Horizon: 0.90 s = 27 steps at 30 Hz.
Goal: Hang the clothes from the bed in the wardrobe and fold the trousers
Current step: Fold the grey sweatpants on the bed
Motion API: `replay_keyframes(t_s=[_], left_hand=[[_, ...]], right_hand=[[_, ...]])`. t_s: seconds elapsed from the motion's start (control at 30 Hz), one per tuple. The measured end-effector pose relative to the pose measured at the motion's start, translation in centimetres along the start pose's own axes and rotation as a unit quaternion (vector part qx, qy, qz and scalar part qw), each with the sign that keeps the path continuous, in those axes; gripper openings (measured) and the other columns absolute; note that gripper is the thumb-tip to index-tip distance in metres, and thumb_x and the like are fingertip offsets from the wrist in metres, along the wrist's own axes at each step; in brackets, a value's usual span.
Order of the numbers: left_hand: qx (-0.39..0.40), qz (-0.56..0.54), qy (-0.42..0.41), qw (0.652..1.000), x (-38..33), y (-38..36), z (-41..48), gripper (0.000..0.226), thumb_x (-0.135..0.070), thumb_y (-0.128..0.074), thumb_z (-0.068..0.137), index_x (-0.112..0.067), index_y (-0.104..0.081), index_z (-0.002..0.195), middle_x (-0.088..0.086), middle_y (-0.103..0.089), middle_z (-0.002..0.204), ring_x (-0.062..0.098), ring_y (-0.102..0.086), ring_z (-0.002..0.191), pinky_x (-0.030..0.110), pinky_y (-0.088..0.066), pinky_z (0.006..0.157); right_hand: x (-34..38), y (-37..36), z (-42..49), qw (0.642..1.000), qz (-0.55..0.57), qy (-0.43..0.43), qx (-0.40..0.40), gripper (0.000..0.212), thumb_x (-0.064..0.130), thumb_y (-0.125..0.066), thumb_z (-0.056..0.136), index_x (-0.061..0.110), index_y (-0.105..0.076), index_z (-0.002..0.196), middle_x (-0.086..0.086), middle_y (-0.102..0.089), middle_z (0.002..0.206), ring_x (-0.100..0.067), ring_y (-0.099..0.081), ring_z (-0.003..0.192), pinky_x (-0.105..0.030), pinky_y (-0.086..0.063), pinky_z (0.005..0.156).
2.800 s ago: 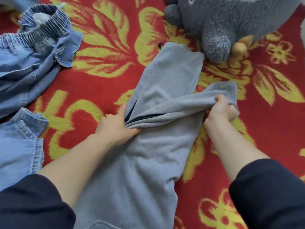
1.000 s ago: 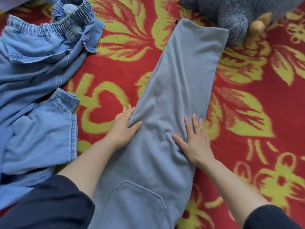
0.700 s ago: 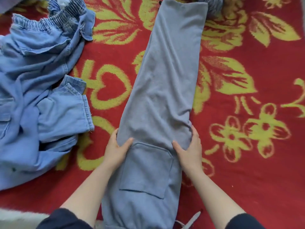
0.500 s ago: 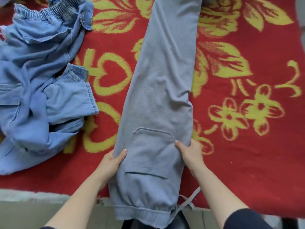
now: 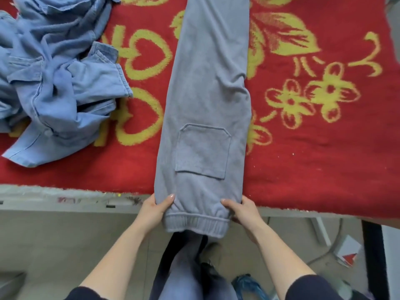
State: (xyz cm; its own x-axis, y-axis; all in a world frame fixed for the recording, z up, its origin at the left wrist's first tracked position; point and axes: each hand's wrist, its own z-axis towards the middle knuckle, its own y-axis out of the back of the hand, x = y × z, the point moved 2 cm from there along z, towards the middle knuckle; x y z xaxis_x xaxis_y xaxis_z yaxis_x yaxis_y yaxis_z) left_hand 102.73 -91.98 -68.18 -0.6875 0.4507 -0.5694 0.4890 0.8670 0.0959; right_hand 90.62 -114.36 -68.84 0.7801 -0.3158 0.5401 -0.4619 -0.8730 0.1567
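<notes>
Grey sweat trousers (image 5: 207,100) lie folded lengthwise down the middle of the bed, back pocket up, their elastic waistband hanging just over the near bed edge. My left hand (image 5: 154,210) grips the waistband's left corner, thumb on top. My right hand (image 5: 242,210) grips the right corner the same way. A crumpled heap of blue denim clothes (image 5: 58,81) lies at the left of the bed.
The bed is covered by a red blanket (image 5: 313,159) with yellow flowers and hearts. Its pale frame edge (image 5: 65,202) runs across below. Under it show the floor, my own legs, a dark post (image 5: 372,256) at right and a small box (image 5: 346,252).
Both hands slid down the grey trousers from the leg past the pocket to the waistband and now grip it. The view dropped toward the bed edge; the plush toy left the frame.
</notes>
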Motion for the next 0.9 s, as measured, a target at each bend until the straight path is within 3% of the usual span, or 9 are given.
replay_keyframes(t_s=[0.2, 0.3, 0.47, 0.6, 0.63, 0.73, 0.8, 0.87, 0.9], left_hand=[[0.015, -0.004, -0.020, 1.000, 0.2, -2.0, -3.5, 0.030, -0.029, -0.062, 0.092, -0.013, -0.062, 0.117, 0.003, -0.071, 0.109, 0.020, -0.068, 0.099, 0.041, -0.053, 0.091], [0.029, 0.004, 0.001, 1.000, 2.0, -3.3, -6.2, 0.025, -0.028, -0.062, 0.092, -0.015, -0.063, 0.114, 0.004, -0.073, 0.106, 0.023, -0.069, 0.098, 0.046, -0.054, 0.090], [0.066, 0.008, 0.111, 0.992, 7.1, -5.3, -11.6, 0.027, -0.022, -0.064, 0.091, -0.013, -0.062, 0.117, 0.004, -0.074, 0.102, 0.023, -0.070, 0.093, 0.037, -0.058, 0.071], [0.091, 0.042, 0.148, 0.984, 6.8, -6.1, -14.2, 0.036, -0.013, -0.066, 0.088, -0.013, -0.057, 0.123, 0.006, -0.073, 0.104, 0.024, -0.070, 0.092, 0.035, -0.058, 0.066], [0.076, 0.040, 0.136, 0.987, 5.9, -6.2, -14.3, 0.043, -0.011, -0.067, 0.087, -0.012, -0.052, 0.127, 0.008, -0.071, 0.109, 0.026, -0.069, 0.094, 0.039, -0.058, 0.069], [0.038, -0.002, 0.079, 0.996, 1.8, -6.2, -13.7, 0.075, -0.008, -0.067, 0.086, -0.024, -0.025, 0.146, 0.004, -0.060, 0.121, 0.026, -0.065, 0.097, 0.039, -0.060, 0.065], [0.042, -0.014, 0.031, 0.999, -1.9, -6.0, -12.7, 0.062, -0.011, -0.063, 0.088, -0.030, -0.037, 0.141, 0.002, -0.060, 0.119, 0.019, -0.065, 0.092, 0.031, -0.056, 0.054], [0.034, -0.038, 0.002, 0.999, -5.7, -5.6, -11.1, 0.024, -0.018, -0.061, 0.091, -0.022, -0.063, 0.114, 0.004, -0.067, 0.106, 0.013, -0.065, 0.078, 0.026, -0.053, 0.051], [0.028, -0.057, -0.010, 0.998, -7.6, -5.4, -10.2, 0.012, -0.021, -0.061, 0.091, -0.019, -0.067, 0.100, 0.003, -0.069, 0.093, 0.011, -0.064, 0.070, 0.026, -0.052, 0.050]], right_hand=[[-0.9, 1.6, -3.4, 0.999, 0.015, 0.024, -0.038, 0.030, 0.024, -0.069, 0.084, 0.010, -0.062, 0.110, -0.003, -0.068, 0.102, -0.017, -0.066, 0.093, -0.034, -0.054, 0.083], [-2.8, 3.1, -5.8, 0.998, 0.006, 0.025, -0.057, 0.027, 0.024, -0.068, 0.085, 0.011, -0.061, 0.107, -0.001, -0.067, 0.099, -0.013, -0.064, 0.087, -0.028, -0.052, 0.071], [-8.8, 5.2, -10.3, 0.996, -0.016, -0.087, -0.027, 0.030, 0.022, -0.069, 0.084, 0.008, -0.062, 0.109, -0.007, -0.069, 0.103, -0.020, -0.067, 0.088, -0.033, -0.055, 0.074], [-9.5, 7.0, -12.5, 0.988, -0.060, -0.145, -0.002, 0.043, 0.025, -0.071, 0.083, 0.000, -0.059, 0.115, -0.011, -0.067, 0.106, -0.020, -0.065, 0.084, -0.027, -0.049, 0.059], [-8.7, 7.4, -12.5, 0.989, -0.072, -0.130, -0.014, 0.052, 0.027, -0.072, 0.083, 0.000, -0.054, 0.122, -0.011, -0.065, 0.111, -0.020, -0.064, 0.087, -0.029, -0.050, 0.062], [-4.2, 8.2, -11.7, 0.997, -0.031, -0.046, -0.062, 0.078, 0.024, -0.071, 0.083, 0.013, -0.031, 0.149, -0.009, -0.054, 0.135, -0.027, -0.057, 0.116, -0.043, -0.050, 0.095], [-0.3, 8.4, -10.7, 0.998, 0.013, 0.002, -0.061, 0.053, 0.016, -0.064, 0.084, 0.017, -0.053, 0.136, -0.008, -0.066, 0.119, -0.018, -0.065, 0.102, -0.040, -0.052, 0.092], [3.8, 8.4, -9.8, 0.997, 0.058, -0.003, -0.043, 0.022, 0.014, -0.056, 0.082, 0.017, -0.076, 0.092, -0.001, -0.070, 0.072, -0.012, -0.061, 0.058, -0.030, -0.053, 0.061], [5.9, 8.4, -9.4, 0.996, 0.081, -0.005, -0.035, 0.021, 0.015, -0.054, 0.081, 0.017, -0.073, 0.071, 0.002, -0.060, 0.055, -0.014, -0.050, 0.045, -0.026, -0.046, 0.052]])
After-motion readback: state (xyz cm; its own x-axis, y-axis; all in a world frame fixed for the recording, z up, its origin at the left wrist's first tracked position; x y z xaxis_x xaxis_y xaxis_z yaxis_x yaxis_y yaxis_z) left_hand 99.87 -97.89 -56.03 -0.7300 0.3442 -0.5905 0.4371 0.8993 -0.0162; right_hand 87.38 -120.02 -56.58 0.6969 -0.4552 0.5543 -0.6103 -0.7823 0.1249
